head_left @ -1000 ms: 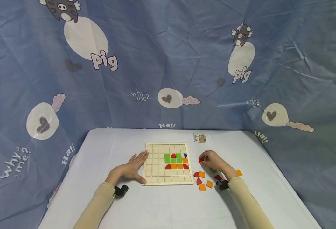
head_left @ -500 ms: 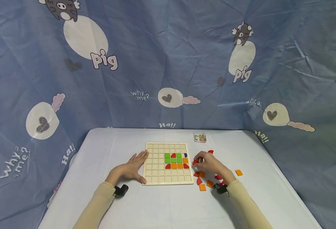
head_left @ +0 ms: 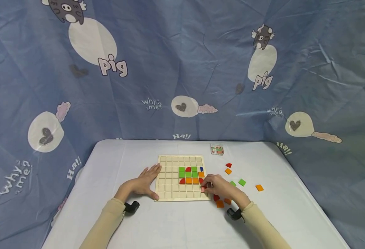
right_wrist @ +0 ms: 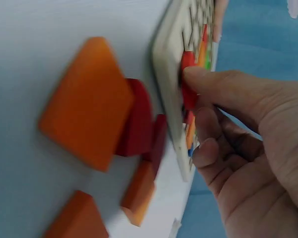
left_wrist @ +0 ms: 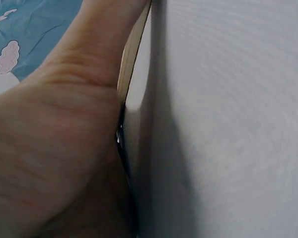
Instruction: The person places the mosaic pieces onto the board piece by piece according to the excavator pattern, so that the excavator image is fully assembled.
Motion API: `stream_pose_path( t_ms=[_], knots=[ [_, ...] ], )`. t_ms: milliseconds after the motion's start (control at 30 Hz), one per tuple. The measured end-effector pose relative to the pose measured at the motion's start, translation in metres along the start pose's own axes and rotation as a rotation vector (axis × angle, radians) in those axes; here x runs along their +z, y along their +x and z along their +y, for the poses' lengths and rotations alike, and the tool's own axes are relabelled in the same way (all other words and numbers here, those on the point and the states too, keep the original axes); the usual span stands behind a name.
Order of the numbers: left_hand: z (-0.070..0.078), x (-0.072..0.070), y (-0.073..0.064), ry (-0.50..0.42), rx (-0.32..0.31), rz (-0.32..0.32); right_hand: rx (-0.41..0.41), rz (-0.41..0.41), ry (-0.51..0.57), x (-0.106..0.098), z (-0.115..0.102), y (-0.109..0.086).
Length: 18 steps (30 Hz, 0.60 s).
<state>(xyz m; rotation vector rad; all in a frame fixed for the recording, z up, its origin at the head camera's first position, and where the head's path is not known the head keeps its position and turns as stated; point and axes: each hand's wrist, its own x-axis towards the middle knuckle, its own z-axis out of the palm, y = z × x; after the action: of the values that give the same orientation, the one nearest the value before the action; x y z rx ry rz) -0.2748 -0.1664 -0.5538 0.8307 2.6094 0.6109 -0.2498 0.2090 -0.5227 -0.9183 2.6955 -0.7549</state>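
- The right hand (head_left: pixel 218 186) pinched a smooth, flat red piece (right_wrist: pixel 187 89) between thumb and fingers; the thumb hid part of its outline.
- That piece was at the fingertips, by the right edge of a pale wooden square board with a grid of shallow recesses (head_left: pixel 170 188); I couldn't tell whether it sat down in a recess.
- The left hand (head_left: pixel 143 183) was spread along the board's left edge, fingers at the rim, thumb by the near corner.
- Beyond and left of the right hand's fingertips, green, orange and red pieces filled a block of recesses, a small blue rounded piece (head_left: pixel 202 169) among them near the right rim.
- Just nearer than the right hand, orange square tiles (head_left: pixel 220 204) and a dark red rounded piece (head_left: pixel 216 197) lay close to the board's corner, crowding that side.
- Past that hand's wrist lay a green square tile (head_left: pixel 242 182), with a lone orange square tile (head_left: pixel 259 187) farther right.
- White tabletop (head_left: pixel 170 224) stretched between the two forearms, giving open room on the near side.
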Motion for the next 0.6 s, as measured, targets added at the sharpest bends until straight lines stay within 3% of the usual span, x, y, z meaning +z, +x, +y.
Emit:
stream_pose_path(
  t_ms=[300,600],
  knots=[
    [0.0006,0.0001,-0.0011,-0.012,-0.003,0.001,0.022,0.020,-0.056,0.0021,0.0004,0.0047],
    [0.0009,-0.0011,-0.0010,-0.018,-0.010,-0.010,0.045,0.052,-0.034,0.0030,0.0045,0.0056]
  ],
)
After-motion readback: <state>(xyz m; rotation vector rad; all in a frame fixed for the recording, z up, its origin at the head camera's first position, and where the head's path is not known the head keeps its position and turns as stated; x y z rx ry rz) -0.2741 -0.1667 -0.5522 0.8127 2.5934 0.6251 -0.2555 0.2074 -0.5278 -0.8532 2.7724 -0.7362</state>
